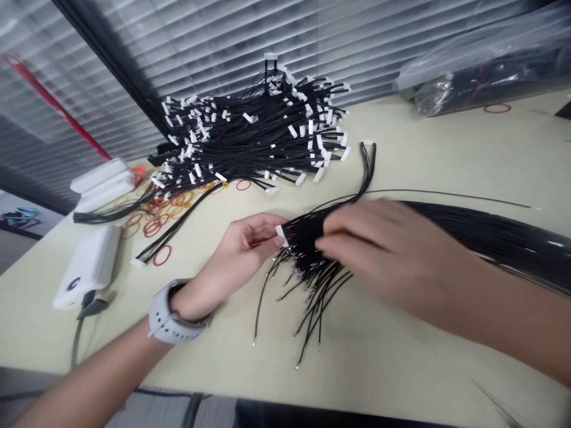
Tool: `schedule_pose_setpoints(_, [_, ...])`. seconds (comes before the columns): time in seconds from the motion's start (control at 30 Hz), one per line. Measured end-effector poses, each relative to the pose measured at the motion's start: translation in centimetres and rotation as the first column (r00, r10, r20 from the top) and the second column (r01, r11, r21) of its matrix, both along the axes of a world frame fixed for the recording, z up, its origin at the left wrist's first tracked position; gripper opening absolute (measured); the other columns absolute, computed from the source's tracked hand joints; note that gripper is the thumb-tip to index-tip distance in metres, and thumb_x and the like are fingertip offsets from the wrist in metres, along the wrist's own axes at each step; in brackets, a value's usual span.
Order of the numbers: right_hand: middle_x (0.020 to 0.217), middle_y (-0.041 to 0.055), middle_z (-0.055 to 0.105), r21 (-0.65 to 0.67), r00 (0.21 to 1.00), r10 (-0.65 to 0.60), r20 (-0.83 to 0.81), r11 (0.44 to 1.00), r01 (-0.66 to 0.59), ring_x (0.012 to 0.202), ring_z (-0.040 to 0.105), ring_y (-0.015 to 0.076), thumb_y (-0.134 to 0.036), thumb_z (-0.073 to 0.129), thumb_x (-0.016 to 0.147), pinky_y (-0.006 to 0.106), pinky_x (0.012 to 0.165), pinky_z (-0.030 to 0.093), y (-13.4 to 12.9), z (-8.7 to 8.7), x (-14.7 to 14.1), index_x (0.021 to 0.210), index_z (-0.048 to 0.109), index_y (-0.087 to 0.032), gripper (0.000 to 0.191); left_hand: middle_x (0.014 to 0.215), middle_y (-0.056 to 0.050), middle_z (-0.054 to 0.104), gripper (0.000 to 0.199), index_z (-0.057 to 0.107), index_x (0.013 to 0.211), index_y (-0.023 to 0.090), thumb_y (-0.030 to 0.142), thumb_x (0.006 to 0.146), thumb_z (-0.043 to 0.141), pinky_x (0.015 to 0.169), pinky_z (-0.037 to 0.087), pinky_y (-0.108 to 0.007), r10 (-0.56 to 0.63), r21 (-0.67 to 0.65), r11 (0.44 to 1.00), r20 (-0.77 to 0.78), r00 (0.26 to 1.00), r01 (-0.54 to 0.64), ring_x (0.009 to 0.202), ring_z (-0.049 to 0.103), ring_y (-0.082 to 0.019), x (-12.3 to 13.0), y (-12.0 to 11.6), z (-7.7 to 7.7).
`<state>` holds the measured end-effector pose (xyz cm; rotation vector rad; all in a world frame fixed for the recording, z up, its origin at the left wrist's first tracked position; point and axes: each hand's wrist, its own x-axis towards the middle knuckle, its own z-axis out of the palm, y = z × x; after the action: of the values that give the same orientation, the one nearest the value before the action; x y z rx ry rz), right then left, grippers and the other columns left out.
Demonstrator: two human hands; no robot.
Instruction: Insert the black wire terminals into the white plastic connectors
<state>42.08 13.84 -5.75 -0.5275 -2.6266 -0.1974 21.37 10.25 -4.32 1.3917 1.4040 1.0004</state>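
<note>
My left hand, with a grey watch on its wrist, pinches a small white connector housing between thumb and fingers. To its right, my right hand is over a thick bundle of black wires, its thumb and fingertips pressed together. Motion blur and the dark wires hide what those fingertips hold. Below and between the hands, loose wire ends with small metal terminals fan out over the table. Beyond the right hand, a short black cable with a white connector points away from me.
A large pile of black cables with white connectors lies at the back by the blinds. Red and yellow rubber bands are scattered at left, near a white power bank with a plugged cable. A plastic-wrapped bundle lies back right.
</note>
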Motion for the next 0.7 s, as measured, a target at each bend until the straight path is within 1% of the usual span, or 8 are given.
schedule_pose_setpoints(0.07, [0.085,0.0066,0.054,-0.09,0.988,0.12,0.094,0.99,-0.111,0.075,0.048,0.0193,0.001,0.045,0.075,0.032,0.067,0.039,-0.3,-0.4,-0.1,0.091,0.059,-0.014,0.027,0.068,0.001,0.062,0.017,0.062,0.093,0.014,0.008,0.077,0.061,0.059,0.044,-0.017,-0.023,-0.027,0.999,0.056,0.998,0.024,0.062,0.055,-0.007,-0.2,0.2,-0.1])
schedule_pose_setpoints(0.13, [0.083,0.0048,0.053,-0.152,0.979,0.128,0.156,0.983,-0.104,0.074,0.047,0.018,0.005,0.047,0.07,0.03,0.066,0.04,-0.3,-0.9,-0.2,0.087,0.058,-0.015,0.029,0.069,0.001,0.062,0.017,0.061,0.093,0.014,0.007,0.078,0.059,0.06,0.044,-0.017,-0.041,-0.038,0.998,0.086,0.995,0.044,0.063,0.055,-0.007,-0.2,0.1,-0.1])
schedule_pose_setpoints(0.23, [0.083,0.004,0.051,-0.203,0.979,0.1,0.176,0.977,-0.063,0.077,0.046,0.0176,0.007,0.047,0.067,0.03,0.07,0.04,0.1,-1.4,-0.3,0.081,0.054,-0.017,0.028,0.069,0.001,0.061,0.017,0.061,0.094,0.014,0.007,0.079,0.059,0.06,0.043,-0.018,-0.066,-0.038,0.997,0.1,0.993,0.07,0.064,0.054,-0.008,-0.2,-0.1,0.0])
schedule_pose_setpoints(0.4, [0.09,0.0085,0.05,-0.12,0.986,0.064,0.157,0.992,-0.046,0.081,0.044,0.02,0.008,0.038,0.068,0.033,0.071,0.039,0.5,-1.7,-0.3,0.082,0.05,-0.015,0.029,0.07,0.001,0.061,0.016,0.06,0.094,0.013,0.006,0.08,0.057,0.059,0.042,-0.017,-0.091,-0.039,0.995,0.128,0.988,0.097,0.064,0.053,-0.007,-0.3,-0.2,-0.1])
schedule_pose_setpoints(0.47, [0.09,0.0085,0.05,-0.135,0.991,0.077,0.111,0.989,-0.062,0.08,0.043,0.0195,0.007,0.034,0.071,0.032,0.07,0.038,0.5,-1.7,-0.2,0.081,0.048,-0.015,0.027,0.07,0.002,0.06,0.016,0.059,0.094,0.013,0.005,0.08,0.056,0.06,0.041,-0.016,-0.093,-0.034,0.995,0.146,0.985,0.098,0.064,0.053,-0.006,-0.4,-0.1,-0.2])
schedule_pose_setpoints(0.53, [0.085,0.0054,0.05,-0.237,0.997,0.058,0.041,0.97,-0.046,0.075,0.044,0.0164,0.006,0.034,0.073,0.028,0.066,0.037,0.6,-1.6,-0.1,0.08,0.045,-0.016,0.025,0.07,0.002,0.06,0.016,0.058,0.094,0.013,0.004,0.081,0.055,0.059,0.041,-0.015,-0.102,-0.027,0.994,0.164,0.981,0.108,0.064,0.053,-0.006,-0.4,-0.1,-0.3])
schedule_pose_setpoints(0.63, [0.077,-0.0004,0.049,-0.416,0.998,-0.036,-0.045,0.909,0.014,0.067,0.044,0.0119,0.0,0.04,0.078,0.022,0.058,0.035,0.7,-1.4,0.1,0.081,0.043,-0.018,0.019,0.071,0.002,0.06,0.015,0.058,0.094,0.013,0.005,0.082,0.055,0.06,0.041,-0.015,-0.113,-0.031,0.992,0.165,0.98,0.12,0.065,0.054,-0.006,-0.5,-0.1,-0.4])
schedule_pose_setpoints(0.7, [0.078,-0.0007,0.05,-0.468,0.995,-0.071,-0.074,0.884,0.028,0.068,0.046,0.0115,-0.006,0.041,0.083,0.022,0.059,0.036,0.7,-1.3,0.0,0.084,0.046,-0.018,0.013,0.072,0.002,0.06,0.015,0.058,0.095,0.013,0.005,0.082,0.054,0.06,0.041,-0.015,-0.113,-0.042,0.992,0.149,0.982,0.121,0.065,0.053,-0.006,-0.4,-0.1,-0.3])
